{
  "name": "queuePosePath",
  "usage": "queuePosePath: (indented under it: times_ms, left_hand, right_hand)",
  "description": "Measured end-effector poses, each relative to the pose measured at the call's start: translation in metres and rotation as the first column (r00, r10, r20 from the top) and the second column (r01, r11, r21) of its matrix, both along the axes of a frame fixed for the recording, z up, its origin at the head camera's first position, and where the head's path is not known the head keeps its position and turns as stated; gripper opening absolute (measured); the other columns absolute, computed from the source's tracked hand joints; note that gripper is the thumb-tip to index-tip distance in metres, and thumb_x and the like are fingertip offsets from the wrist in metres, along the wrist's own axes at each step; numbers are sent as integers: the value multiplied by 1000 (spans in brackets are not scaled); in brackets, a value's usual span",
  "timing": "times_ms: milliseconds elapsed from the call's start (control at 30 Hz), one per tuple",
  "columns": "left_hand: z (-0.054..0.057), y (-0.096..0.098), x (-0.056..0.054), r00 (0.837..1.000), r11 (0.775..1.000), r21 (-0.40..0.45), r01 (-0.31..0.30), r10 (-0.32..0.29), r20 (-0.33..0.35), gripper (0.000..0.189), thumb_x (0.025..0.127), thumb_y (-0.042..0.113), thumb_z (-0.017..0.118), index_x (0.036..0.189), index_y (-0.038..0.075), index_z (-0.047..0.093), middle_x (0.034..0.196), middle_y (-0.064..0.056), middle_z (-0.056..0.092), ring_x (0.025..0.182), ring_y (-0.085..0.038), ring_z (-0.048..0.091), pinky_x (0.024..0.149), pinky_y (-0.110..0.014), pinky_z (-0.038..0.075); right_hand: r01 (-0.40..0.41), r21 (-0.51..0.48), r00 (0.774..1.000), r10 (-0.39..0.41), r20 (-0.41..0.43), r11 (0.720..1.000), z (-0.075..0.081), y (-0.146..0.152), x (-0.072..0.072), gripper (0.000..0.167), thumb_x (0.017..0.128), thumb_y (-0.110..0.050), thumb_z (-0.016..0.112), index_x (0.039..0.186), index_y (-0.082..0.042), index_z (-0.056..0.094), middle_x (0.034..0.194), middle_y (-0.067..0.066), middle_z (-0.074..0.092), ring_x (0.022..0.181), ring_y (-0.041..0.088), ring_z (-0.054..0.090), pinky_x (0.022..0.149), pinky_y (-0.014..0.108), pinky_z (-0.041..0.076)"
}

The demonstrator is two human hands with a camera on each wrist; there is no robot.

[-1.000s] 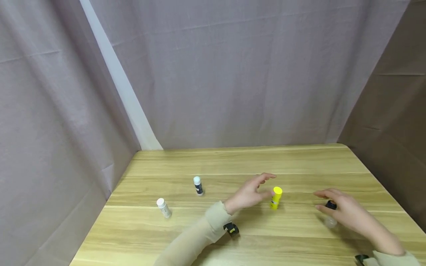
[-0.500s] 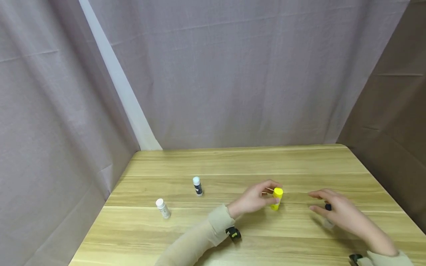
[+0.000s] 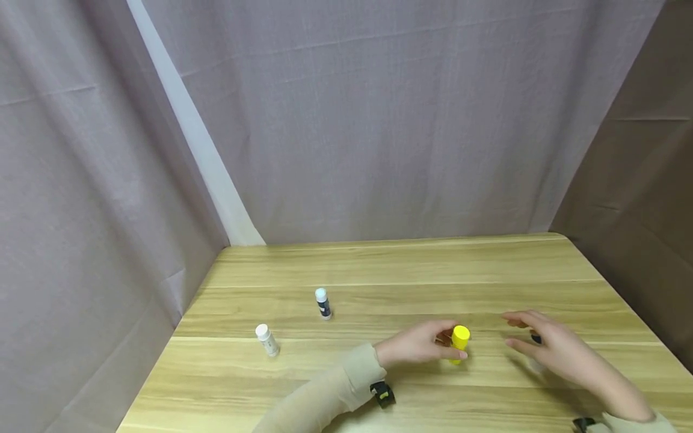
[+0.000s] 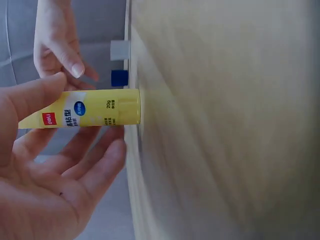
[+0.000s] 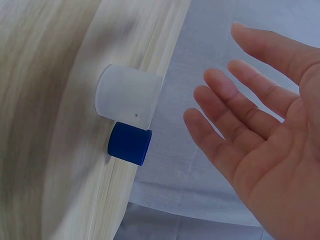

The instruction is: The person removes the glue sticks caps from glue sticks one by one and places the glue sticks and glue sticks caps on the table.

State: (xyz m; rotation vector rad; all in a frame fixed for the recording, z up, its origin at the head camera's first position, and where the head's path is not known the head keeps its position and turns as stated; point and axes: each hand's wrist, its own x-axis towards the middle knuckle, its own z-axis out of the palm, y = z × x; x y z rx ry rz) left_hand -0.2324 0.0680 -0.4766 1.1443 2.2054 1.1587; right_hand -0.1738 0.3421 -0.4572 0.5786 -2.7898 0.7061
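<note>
My left hand (image 3: 419,344) pinches a yellow glue stick (image 3: 460,338) between thumb and fingers. The stick is upright, and its label shows in the left wrist view. Whether its base touches the table cannot be told. My right hand (image 3: 563,349) hovers with fingers spread and loosely bent, holding nothing. Below it on the table stand a translucent white cap (image 5: 129,96) and a smaller dark blue cap (image 5: 130,143), side by side. In the head view the right hand partly hides both caps.
On the left of the wooden table (image 3: 390,264) stand a white glue stick (image 3: 267,340) and a dark-labelled one with a white cap (image 3: 323,304). Grey curtains (image 3: 379,120) close off the back and left; a brown one (image 3: 639,180) hangs at right.
My left hand has taken hold of the yellow glue stick and brought it nearer and slightly right. The right hand has shifted a little left, still over the caps.
</note>
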Motion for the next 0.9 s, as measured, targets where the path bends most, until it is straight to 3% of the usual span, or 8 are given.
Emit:
queuePosePath:
  times_ms: [200,400,533,633,767,900]
  left_hand:
    - [-1,4,4,994,980,-182,75,-89,-68,19,99,29,68,112,17,61,82,12,54,71,2,47,65,-12,43]
    - [1,1,5,992,976,-187,107,-119,-52,22,99,26,67,117,13,63,86,12,56,73,2,47,67,-11,44]
    - [1,-1,4,989,975,-190,118,-132,-65,23,100,26,66,119,12,64,94,14,61,79,5,51,75,-9,45]
    - [2,-1,3,993,982,-156,106,-113,-41,19,100,25,66,115,12,65,95,15,63,83,6,54,79,-9,45]
    - [6,-2,-1,999,999,-41,33,-32,35,15,100,23,67,109,12,64,93,14,64,87,4,59,82,-12,47]
    - [20,-5,-9,999,998,49,-34,33,3,21,99,23,67,114,8,66,102,10,67,94,3,60,85,-12,48]
  right_hand:
    - [8,15,1000,-8,-3,1000,-2,-1,-1,45,86,-21,81,125,-6,66,115,4,69,100,27,64,76,39,56]
    - [-4,11,1000,4,-26,1000,-6,-4,-1,45,84,-18,83,124,-5,67,112,3,70,97,15,63,74,36,56]
    - [-7,3,1000,7,-24,1000,-9,-6,-1,44,84,-17,83,123,-5,67,111,4,71,96,17,63,74,36,56]
    - [-4,1,1000,4,-1,1000,-7,-7,-3,44,84,-17,83,123,-5,67,112,5,70,96,19,64,74,37,56]
    - [8,6,1000,-8,21,1000,-4,-7,-5,44,86,-21,81,125,-6,67,115,5,70,97,22,64,75,38,56]
    - [16,-3,999,-16,43,1000,-5,-8,-5,42,88,-25,79,125,-8,67,115,3,70,98,21,64,75,37,55]
